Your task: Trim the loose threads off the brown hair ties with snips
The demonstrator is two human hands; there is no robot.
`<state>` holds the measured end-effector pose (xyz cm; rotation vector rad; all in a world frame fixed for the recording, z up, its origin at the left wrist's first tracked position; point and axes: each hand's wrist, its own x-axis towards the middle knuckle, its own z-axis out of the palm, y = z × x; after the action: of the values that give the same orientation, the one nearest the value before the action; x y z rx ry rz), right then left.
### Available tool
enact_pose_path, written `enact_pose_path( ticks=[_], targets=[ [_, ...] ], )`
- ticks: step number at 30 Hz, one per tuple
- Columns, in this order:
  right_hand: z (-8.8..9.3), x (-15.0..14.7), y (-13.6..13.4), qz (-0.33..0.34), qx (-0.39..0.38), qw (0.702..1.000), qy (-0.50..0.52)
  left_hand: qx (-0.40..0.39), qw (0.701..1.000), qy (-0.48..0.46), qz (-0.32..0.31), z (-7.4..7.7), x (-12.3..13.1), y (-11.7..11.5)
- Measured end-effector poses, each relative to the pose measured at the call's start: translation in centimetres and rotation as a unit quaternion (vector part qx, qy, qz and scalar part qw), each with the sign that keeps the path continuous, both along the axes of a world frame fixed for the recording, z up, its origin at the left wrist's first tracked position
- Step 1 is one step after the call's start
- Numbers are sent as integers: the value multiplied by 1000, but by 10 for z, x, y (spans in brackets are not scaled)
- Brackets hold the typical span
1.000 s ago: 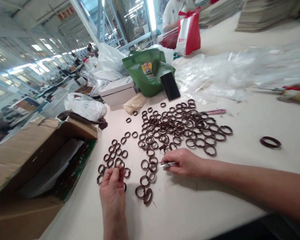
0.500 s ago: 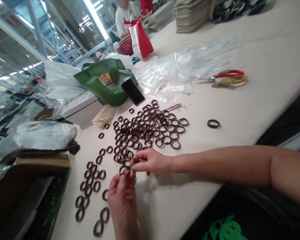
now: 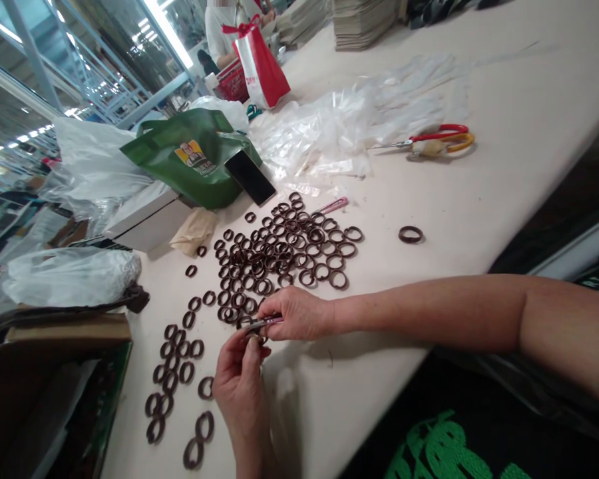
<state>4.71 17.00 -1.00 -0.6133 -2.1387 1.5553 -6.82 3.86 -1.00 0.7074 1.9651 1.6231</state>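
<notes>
My left hand [image 3: 240, 372] is closed, its thumb and fingers pinching a dark brown ring [image 3: 262, 340] that is mostly hidden. My right hand [image 3: 302, 313] is closed around a slim tool with a pink handle and metal tip [image 3: 268, 322]; its exact kind I cannot make out. The tool's tip reaches over the ring at my left fingertips. Just beyond both hands lies a heap of brown rings [image 3: 259, 256]. A looser group of rings [image 3: 172, 366] lies to the left of my left hand. One ring [image 3: 410, 234] lies alone at the right.
Red-and-yellow-handled scissors [image 3: 442, 141], clear plastic bags [image 3: 329, 133] and another pink tool [image 3: 333, 205] lie farther back. A phone [image 3: 250, 177] leans on a green bag [image 3: 190, 159]. An open cardboard box [image 3: 70, 326] stands at the left. A person [image 3: 219, 33] is at the far end.
My right hand has turned slightly, and the slim tool now shows across the ring, where it was mostly hidden before. My left hand stays at the ring. The whole view has shifted slightly.
</notes>
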Motion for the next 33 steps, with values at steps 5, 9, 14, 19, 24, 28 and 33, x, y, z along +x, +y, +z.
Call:
enact_pose_path(
  ticks=[5,9,14,19,24,28,33],
  targets=[
    [1,-1,-1,26,-158,987,14,31,991,-127,9,-1,-7,3],
    [0,-3,1,56,-280,958,25,26,973,-229,-21,0,-9,5],
    [-4,-6,1,76,-297,950,49,24,962,-269,-46,3,-8,3],
    [-5,-3,2,96,-270,955,74,-5,972,-234,-20,1,-9,1],
    [-4,-1,5,104,-268,957,48,-52,992,-108,-32,-1,-9,-6],
    [-2,-3,4,76,-139,987,31,-100,993,8,-68,-3,-10,-10],
    [2,-2,2,14,112,993,46,-85,993,-30,-75,-7,-12,-9]
  ],
)
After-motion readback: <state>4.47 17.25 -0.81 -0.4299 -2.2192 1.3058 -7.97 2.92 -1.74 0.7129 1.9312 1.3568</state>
